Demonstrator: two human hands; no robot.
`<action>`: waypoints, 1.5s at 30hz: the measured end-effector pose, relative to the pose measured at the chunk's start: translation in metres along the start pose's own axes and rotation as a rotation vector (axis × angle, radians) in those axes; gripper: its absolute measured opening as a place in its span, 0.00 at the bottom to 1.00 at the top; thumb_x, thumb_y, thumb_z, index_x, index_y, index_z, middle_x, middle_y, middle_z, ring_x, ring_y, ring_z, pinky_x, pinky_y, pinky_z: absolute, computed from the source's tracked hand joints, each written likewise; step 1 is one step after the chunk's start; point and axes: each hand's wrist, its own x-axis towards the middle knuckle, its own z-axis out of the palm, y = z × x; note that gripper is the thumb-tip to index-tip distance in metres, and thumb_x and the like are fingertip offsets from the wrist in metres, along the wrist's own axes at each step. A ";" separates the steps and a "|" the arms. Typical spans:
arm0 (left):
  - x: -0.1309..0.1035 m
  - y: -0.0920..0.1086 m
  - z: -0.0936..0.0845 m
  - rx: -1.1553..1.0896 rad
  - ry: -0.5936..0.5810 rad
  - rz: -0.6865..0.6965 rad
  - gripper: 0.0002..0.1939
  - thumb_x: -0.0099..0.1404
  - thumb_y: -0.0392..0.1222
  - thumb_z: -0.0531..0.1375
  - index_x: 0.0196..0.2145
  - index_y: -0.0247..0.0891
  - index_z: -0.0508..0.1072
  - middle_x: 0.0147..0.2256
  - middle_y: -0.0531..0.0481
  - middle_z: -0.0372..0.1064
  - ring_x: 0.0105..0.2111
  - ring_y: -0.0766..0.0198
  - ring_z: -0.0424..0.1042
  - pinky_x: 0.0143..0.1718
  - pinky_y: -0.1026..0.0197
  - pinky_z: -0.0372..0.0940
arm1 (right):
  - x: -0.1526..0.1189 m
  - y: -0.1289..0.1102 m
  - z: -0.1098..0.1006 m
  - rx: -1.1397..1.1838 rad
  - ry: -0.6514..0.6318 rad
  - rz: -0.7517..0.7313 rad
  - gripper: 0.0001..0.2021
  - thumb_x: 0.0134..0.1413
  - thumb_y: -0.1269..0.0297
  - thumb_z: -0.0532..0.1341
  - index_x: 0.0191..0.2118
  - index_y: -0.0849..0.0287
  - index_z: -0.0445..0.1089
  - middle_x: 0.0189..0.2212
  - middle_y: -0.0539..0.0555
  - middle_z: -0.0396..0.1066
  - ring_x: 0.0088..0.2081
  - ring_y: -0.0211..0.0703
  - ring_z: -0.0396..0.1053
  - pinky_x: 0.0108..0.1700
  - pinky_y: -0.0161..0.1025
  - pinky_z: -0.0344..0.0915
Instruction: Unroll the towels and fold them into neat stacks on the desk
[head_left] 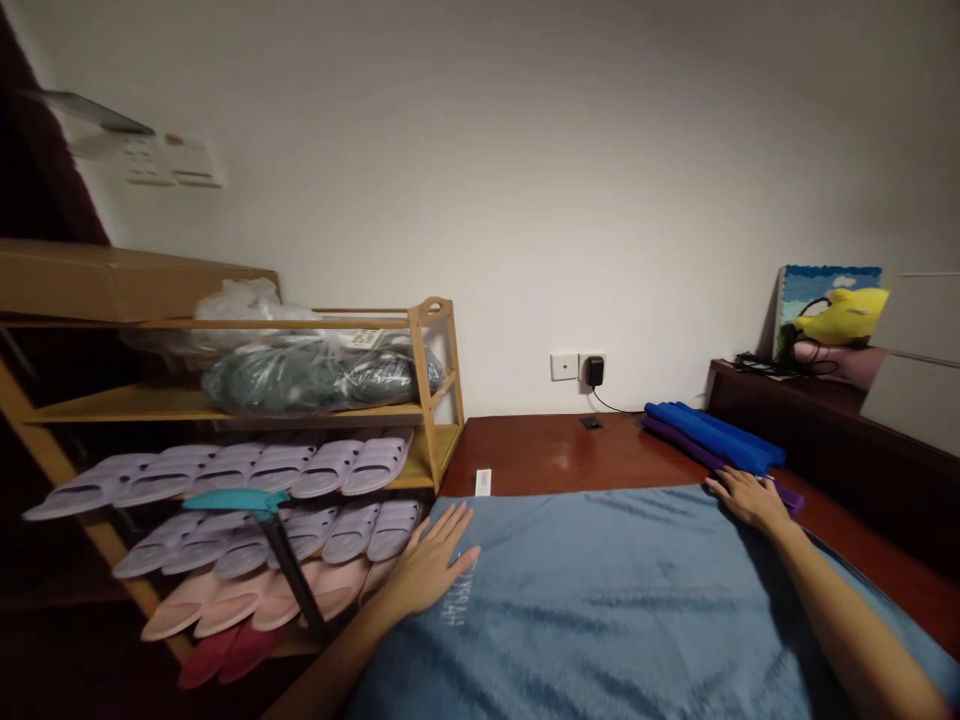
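A blue-grey plush cloth [600, 590] lies spread over the reddish-brown tabletop [525, 450], with soft wrinkles across it and pale lettering near its left side. My left hand [436, 562] rests flat on the cloth's far left corner, fingers stretched out. On the far right corner lies my right hand [750, 500], palm down with its fingers extended. Just beyond the right hand are rolled blue cloths [712, 435] and a purple cloth [679, 442]. A small white tag [483, 483] sits on the table past the cloth's far edge.
On the left stands a wooden rack [431, 400] with several slippers [379, 460], a plastic-wrapped grey bundle [315, 378] and a cardboard box [135, 285]. A teal-topped handle [236, 502] rises before it. A black plug [594, 372] is in the wall; a yellow plush toy [844, 317] sits right.
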 end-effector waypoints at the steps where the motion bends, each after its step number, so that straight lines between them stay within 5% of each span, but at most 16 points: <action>1: 0.000 0.000 0.000 0.002 -0.005 -0.003 0.32 0.68 0.60 0.43 0.64 0.42 0.51 0.65 0.46 0.44 0.65 0.56 0.42 0.62 0.46 0.40 | 0.005 0.005 0.001 0.004 -0.033 0.015 0.32 0.59 0.44 0.39 0.57 0.57 0.64 0.61 0.59 0.56 0.62 0.54 0.52 0.59 0.59 0.44; 9: 0.001 -0.004 0.006 0.010 0.041 0.031 0.32 0.68 0.60 0.43 0.64 0.44 0.52 0.64 0.46 0.47 0.64 0.54 0.45 0.61 0.45 0.42 | 0.043 0.025 -0.002 -0.033 -0.133 0.089 0.34 0.56 0.42 0.41 0.52 0.62 0.69 0.57 0.63 0.61 0.61 0.60 0.52 0.58 0.66 0.41; 17: -0.001 -0.004 0.005 0.026 0.062 0.043 0.31 0.68 0.60 0.44 0.64 0.47 0.51 0.64 0.50 0.48 0.63 0.54 0.48 0.62 0.46 0.45 | 0.070 0.054 0.030 -0.020 -0.144 0.226 0.39 0.53 0.40 0.39 0.62 0.61 0.58 0.66 0.58 0.43 0.66 0.55 0.39 0.62 0.64 0.38; 21: -0.002 -0.003 0.005 0.034 0.073 0.048 0.31 0.68 0.60 0.44 0.64 0.46 0.51 0.64 0.48 0.48 0.64 0.54 0.47 0.61 0.45 0.45 | 0.068 0.074 0.021 0.050 -0.044 0.100 0.34 0.55 0.44 0.42 0.48 0.64 0.71 0.55 0.69 0.64 0.58 0.64 0.58 0.55 0.62 0.53; 24: -0.002 -0.003 0.006 0.039 0.070 0.042 0.32 0.68 0.60 0.43 0.64 0.44 0.52 0.64 0.47 0.48 0.64 0.54 0.47 0.61 0.45 0.45 | 0.049 0.079 0.008 0.066 0.004 -0.013 0.32 0.56 0.44 0.43 0.45 0.64 0.73 0.45 0.68 0.72 0.50 0.63 0.67 0.50 0.56 0.59; 27: 0.001 -0.004 0.007 0.030 0.063 0.053 0.32 0.68 0.60 0.44 0.64 0.43 0.52 0.64 0.47 0.48 0.64 0.54 0.46 0.62 0.45 0.43 | 0.021 0.075 0.009 0.112 -0.004 -0.110 0.30 0.56 0.44 0.44 0.49 0.59 0.71 0.48 0.62 0.71 0.51 0.59 0.66 0.50 0.52 0.60; 32: 0.008 -0.009 0.009 -0.006 0.030 0.060 0.33 0.68 0.60 0.44 0.64 0.42 0.51 0.64 0.48 0.47 0.64 0.55 0.45 0.62 0.46 0.41 | -0.012 0.067 0.024 0.108 -0.061 -0.034 0.31 0.54 0.41 0.43 0.58 0.50 0.62 0.60 0.54 0.59 0.60 0.60 0.56 0.53 0.62 0.56; 38: 0.010 -0.009 0.008 -0.035 0.010 0.050 0.33 0.67 0.61 0.43 0.65 0.44 0.50 0.65 0.49 0.44 0.65 0.56 0.43 0.62 0.46 0.39 | -0.002 0.047 0.019 0.031 -0.108 0.036 0.30 0.55 0.44 0.42 0.53 0.56 0.67 0.57 0.59 0.63 0.59 0.58 0.58 0.57 0.63 0.50; 45: 0.010 -0.006 0.004 -0.071 -0.034 -0.011 0.37 0.66 0.64 0.41 0.66 0.42 0.47 0.66 0.48 0.38 0.66 0.55 0.37 0.62 0.45 0.37 | -0.009 0.015 0.030 0.042 -0.055 0.101 0.39 0.56 0.39 0.36 0.64 0.59 0.52 0.66 0.61 0.44 0.66 0.51 0.40 0.62 0.59 0.43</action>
